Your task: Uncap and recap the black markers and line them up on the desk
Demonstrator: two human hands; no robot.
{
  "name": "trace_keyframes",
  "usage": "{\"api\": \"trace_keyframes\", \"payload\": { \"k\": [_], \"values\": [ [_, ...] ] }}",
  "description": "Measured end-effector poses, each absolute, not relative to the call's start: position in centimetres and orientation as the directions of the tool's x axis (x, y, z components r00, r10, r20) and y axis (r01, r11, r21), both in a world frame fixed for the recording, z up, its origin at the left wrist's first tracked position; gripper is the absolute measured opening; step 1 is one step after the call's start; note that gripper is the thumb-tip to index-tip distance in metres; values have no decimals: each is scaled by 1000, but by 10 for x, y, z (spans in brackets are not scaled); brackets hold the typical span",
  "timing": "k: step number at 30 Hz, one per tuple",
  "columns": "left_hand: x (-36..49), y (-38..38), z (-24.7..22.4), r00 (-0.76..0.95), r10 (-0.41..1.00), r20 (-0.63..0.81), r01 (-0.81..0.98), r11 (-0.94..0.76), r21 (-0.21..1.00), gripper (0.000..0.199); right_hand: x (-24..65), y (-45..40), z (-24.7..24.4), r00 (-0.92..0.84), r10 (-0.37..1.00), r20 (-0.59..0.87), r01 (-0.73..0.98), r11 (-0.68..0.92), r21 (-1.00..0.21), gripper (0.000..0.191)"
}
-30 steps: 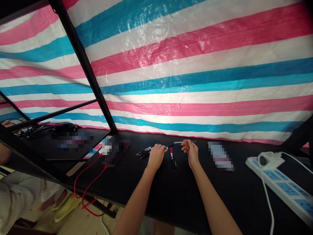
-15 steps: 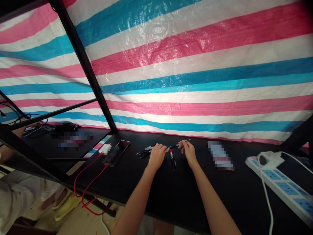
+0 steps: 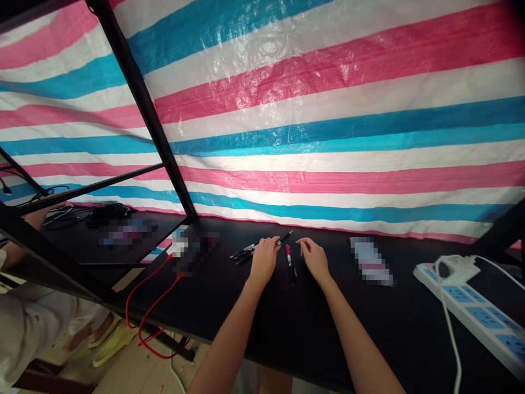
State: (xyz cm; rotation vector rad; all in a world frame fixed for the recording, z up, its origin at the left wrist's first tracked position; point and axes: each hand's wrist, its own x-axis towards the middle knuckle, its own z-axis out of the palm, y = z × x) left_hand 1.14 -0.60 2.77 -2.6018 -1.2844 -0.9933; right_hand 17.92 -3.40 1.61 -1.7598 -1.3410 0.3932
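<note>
My left hand (image 3: 264,260) is closed around a black pen (image 3: 285,237), whose tip end points up and to the right past my fingers. To the left of that hand several dark pens (image 3: 245,252) lie in a loose bunch, some partly under it. Between my two hands a pen with a red part (image 3: 288,253) lies on the black tabletop, against another dark pen (image 3: 293,271). My right hand (image 3: 314,257) is a short way right of the held pen, its fingers slightly bent and apart, with nothing visible in them.
A blurred-out flat object (image 3: 371,261) lies to the right, and a white power strip (image 3: 467,306) with plugs stands beyond it. At left are a white charger (image 3: 177,247), red cables (image 3: 141,295) and a black metal frame (image 3: 151,120). Another person's arm (image 3: 35,224) shows at far left.
My right hand has come away from the pen. The pen in my left hand now angles up more steeply, and the red-marked pen between the hands shows more fully.
</note>
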Motion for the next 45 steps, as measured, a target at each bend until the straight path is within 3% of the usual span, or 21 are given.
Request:
{"api": "trace_keyframes", "payload": {
  "k": [2,5,11,20,29,32,36,40,45],
  "values": [
    [11,-5,26,452,700,552,762,-625,169,30,177,-36,16,346,914,213,753,-135,-644,25],
    [10,-4,22,505,724,470,785,-612,98,28,170,-39,17,266,944,193,861,-143,-488,24],
    [0,0,17,527,775,350,819,-573,36,20,166,-42,21,218,966,140,920,-156,-359,27],
    [-13,9,16,396,872,288,912,-410,-15,14,168,-41,19,210,968,136,928,-153,-339,25],
    [-8,6,15,302,860,412,930,-361,73,27,168,-41,20,190,979,75,887,-138,-441,16],
    [0,1,17,368,841,396,887,-446,121,23,167,-41,21,194,978,71,875,-140,-463,14],
    [15,-8,16,537,805,252,784,-587,204,22,167,-40,19,196,978,77,875,-139,-465,16],
    [24,-15,14,529,819,222,792,-570,217,36,170,-38,17,196,978,70,864,-139,-484,16],
    [25,-14,14,471,857,208,834,-510,213,33,169,-38,16,210,974,86,875,-148,-461,9]
  ]
}}
